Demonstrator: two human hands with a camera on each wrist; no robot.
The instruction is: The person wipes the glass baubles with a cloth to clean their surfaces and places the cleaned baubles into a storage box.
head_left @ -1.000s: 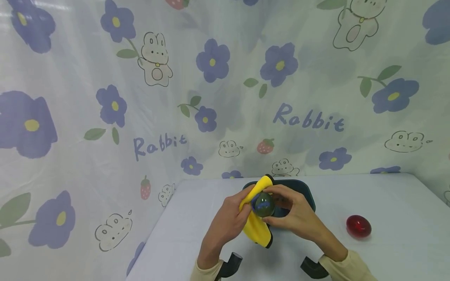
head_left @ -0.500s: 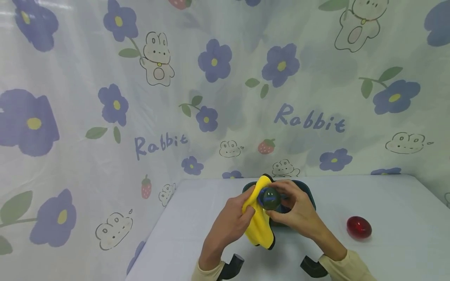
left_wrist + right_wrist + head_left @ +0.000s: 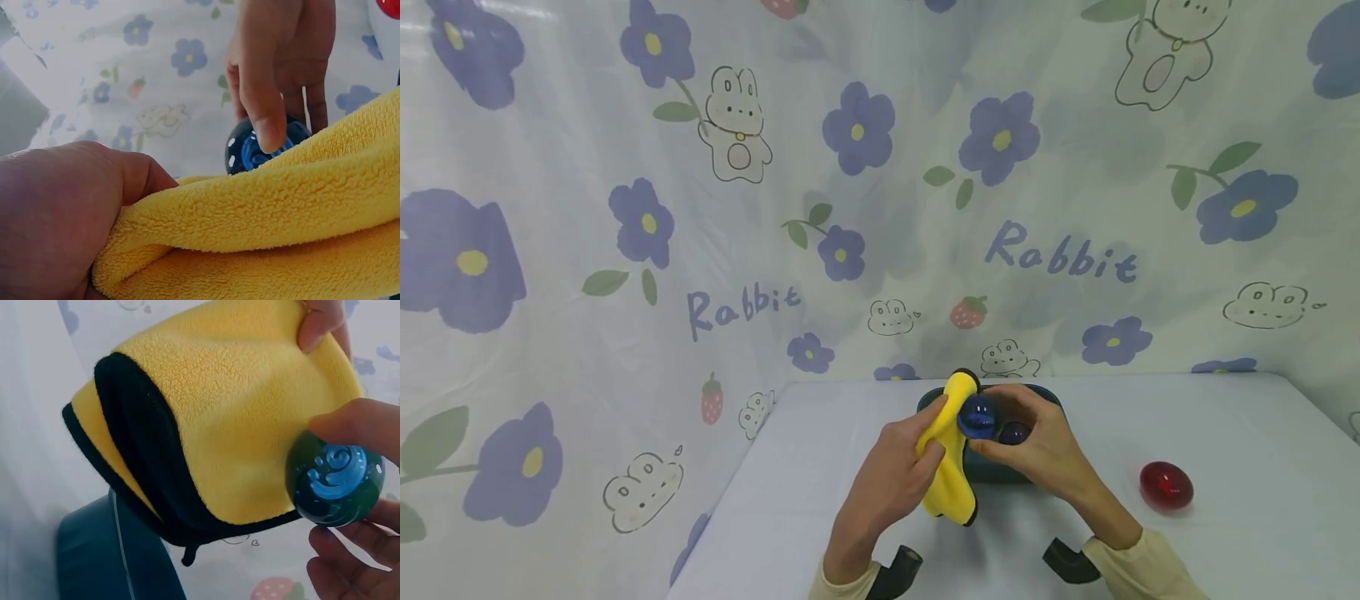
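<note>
Yellow cloth [image 3: 953, 483], edged in black, is gripped by the left hand [image 3: 891, 462] at one side; the loose end hangs free. The right hand [image 3: 1041, 450] pinches the glossy blue ball [image 3: 978, 416] between thumb and fingers, just beside the cloth; contact cannot be confirmed. Both are raised, with the bin [image 3: 1003, 472] behind or below. A dark round item [image 3: 1015, 433] shows within the bin's outline.

CAUTION: The ball is likely smooth. A light pinch, or a hard rub with the cloth, could make it slip and strike the bin or worktop [image 3: 820, 475]. The loose cloth end could snag on the bin rim if lowered.

Clearances: The worktop's left edge lies well apart from the left hand, leaving sideways room. On the right, the red egg [image 3: 1166, 487] limits low travel; a knock could set it rolling. The curtain [image 3: 917, 250] bounds the rear edge.
</note>
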